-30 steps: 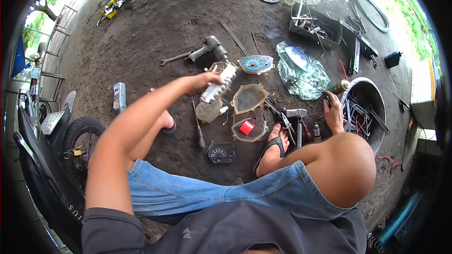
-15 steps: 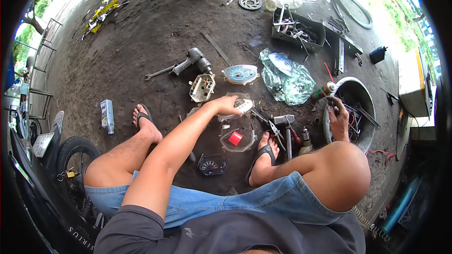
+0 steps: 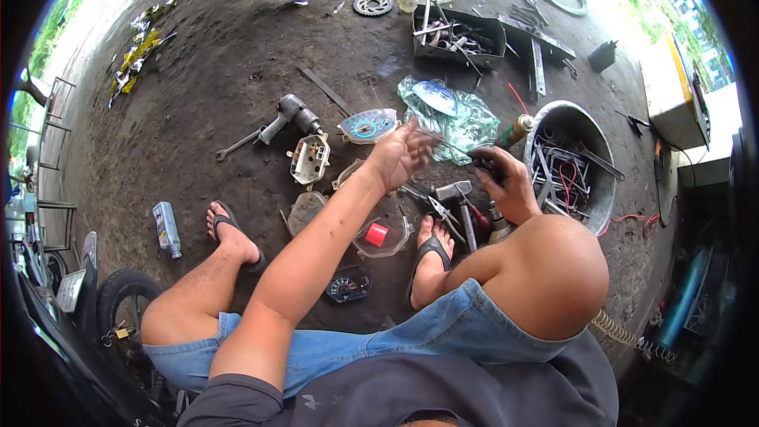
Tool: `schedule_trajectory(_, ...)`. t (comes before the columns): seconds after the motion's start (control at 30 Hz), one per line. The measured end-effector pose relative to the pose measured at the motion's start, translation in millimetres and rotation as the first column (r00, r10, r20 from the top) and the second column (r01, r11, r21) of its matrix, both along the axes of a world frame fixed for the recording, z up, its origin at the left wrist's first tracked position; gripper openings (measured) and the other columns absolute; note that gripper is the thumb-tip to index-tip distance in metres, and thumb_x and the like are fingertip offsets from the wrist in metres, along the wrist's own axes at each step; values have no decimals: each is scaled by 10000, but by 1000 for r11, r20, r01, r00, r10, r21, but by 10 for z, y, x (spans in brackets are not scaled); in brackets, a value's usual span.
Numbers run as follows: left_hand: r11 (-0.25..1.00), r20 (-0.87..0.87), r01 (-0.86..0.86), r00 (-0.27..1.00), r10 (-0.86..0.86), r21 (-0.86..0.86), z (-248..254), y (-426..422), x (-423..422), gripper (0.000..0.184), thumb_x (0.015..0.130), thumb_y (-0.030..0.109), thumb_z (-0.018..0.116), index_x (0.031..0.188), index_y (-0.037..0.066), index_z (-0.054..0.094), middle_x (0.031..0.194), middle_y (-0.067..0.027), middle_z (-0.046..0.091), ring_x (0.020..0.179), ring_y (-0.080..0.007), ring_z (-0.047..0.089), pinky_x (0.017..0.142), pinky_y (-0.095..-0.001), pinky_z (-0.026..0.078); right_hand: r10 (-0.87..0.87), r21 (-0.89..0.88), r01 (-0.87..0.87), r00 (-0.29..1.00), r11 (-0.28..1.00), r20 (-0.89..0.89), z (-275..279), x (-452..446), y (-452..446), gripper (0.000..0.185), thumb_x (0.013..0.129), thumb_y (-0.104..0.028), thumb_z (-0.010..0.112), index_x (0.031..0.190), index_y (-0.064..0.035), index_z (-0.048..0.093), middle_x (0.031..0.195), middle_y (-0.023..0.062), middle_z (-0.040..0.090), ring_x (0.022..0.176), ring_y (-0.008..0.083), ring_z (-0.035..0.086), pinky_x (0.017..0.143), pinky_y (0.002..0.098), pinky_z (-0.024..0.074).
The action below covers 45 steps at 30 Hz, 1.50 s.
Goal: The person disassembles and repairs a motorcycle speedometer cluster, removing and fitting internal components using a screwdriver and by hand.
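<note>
My left hand is raised over the parts on the ground, its fingers apart and partly blurred. Toward it points the thin shaft of what looks like a screwdriver, its dark end in my right hand, whose fingers are closed round it. I cannot tell whether the shaft touches my left fingers. Just beyond my left hand lies a speedometer with a blue dial. A pale instrument housing sits to the left. Nearer my feet are a clear cover with a red piece and a black gauge.
A metal tub of tools stands at right, a spray can beside it. Green plastic, a toolbox, an impact wrench, pliers and a hammer lie around. An oil bottle is at left.
My left hand has left the white part it held and moved up and right. My right hand has come from the tub toward the middle with the screwdriver. The view has shifted right.
</note>
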State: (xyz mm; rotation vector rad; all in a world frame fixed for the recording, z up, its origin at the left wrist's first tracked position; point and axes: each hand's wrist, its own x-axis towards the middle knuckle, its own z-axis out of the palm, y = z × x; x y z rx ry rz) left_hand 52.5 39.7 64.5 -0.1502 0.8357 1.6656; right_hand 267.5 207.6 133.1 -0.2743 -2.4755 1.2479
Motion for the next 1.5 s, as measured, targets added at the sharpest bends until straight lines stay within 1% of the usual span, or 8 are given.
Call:
schedule_trajectory(0.2, 941, -160, -299, 933, 324, 159, 410, 92, -114, 182, 1027, 171, 739, 1153, 40, 752, 1018, -79, 783, 804, -124, 729, 727, -243, 620, -44, -163, 50, 998, 985, 41, 217, -187, -169, 396, 948, 39, 708, 1333, -56, 692, 1009, 73, 739, 887, 120, 670, 813, 277, 545)
schedule_trajectory(0.47, 1000, -737, 23, 675, -22, -9, 573, 96, 117, 214, 1006, 204, 777, 1100, 15, 809, 1024, -61, 806, 879, -107, 723, 741, -262, 599, -67, -57, 66, 997, 996, -30, 92, -513, -143, 324, 945, -14, 755, 1260, 7, 682, 1066, 156, 798, 972, 199, 769, 876, 344, 595)
schedule_trajectory(0.63, 934, -241, -332, 903, 356, 133, 649, 48, 5, 352, 1108, 374, 602, 1253, 93, 757, 943, 33, 677, 738, -61, 586, 647, -234, 546, -88, -170, 92, 996, 981, 28, 69, -497, -105, 324, 940, -43, 789, 1246, 8, 693, 1079, 131, 806, 990, 175, 764, 881, 323, 592)
schedule_trajectory(0.83, 989, -734, 96, 663, -145, -109, 592, 106, 181, 298, 1093, 379, 638, 1281, 192, 775, 1136, 45, 727, 889, -40, 590, 728, -240, 508, -71, -191, 72, 997, 979, 13, 89, -553, -178, 329, 936, -39, 793, 1246, 11, 695, 1088, 128, 806, 997, 174, 763, 896, 319, 589)
schedule_trajectory(1.0, 802, 21, -526, 840, 543, 285, 556, 8, -13, 350, 1130, 393, 548, 1239, 85, 674, 909, 28, 618, 789, -100, 571, 650, -264, 476, -78, -184, 80, 997, 980, 18, 143, -521, -169, 315, 936, -32, 789, 1235, 13, 701, 1095, 135, 805, 1002, 174, 762, 901, 319, 588)
schedule_trajectory(1.13, 946, -631, -259, 706, 322, 192, 380, -9, 93, 184, 1091, 193, 648, 1142, 40, 737, 923, 7, 668, 779, -89, 596, 640, -256, 512, -72, -165, 69, 997, 984, -13, 45, -581, -210, 297, 933, -25, 781, 1220, 7, 711, 1095, 138, 805, 999, 177, 761, 904, 326, 586)
schedule_trajectory(1.3, 901, -358, -307, 840, 408, 307, 488, -24, 120, 235, 1024, 106, 730, 1240, 13, 734, 1013, -3, 699, 789, -58, 597, 646, -232, 515, -66, -181, 60, 998, 982, -26, 76, -587, -238, 315, 928, -37, 786, 1230, 3, 708, 1092, 144, 798, 1008, 180, 755, 909, 335, 582)
schedule_trajectory(1.5, 974, -728, -138, 647, 228, 182, 536, -40, 118, 135, 983, 77, 777, 1110, 47, 812, 956, 8, 765, 756, -54, 604, 654, -227, 477, -59, -159, 54, 998, 986, -27, 20, -604, -244, 329, 937, -30, 779, 1255, 2, 700, 1112, 137, 794, 1016, 167, 744, 917, 328, 580)
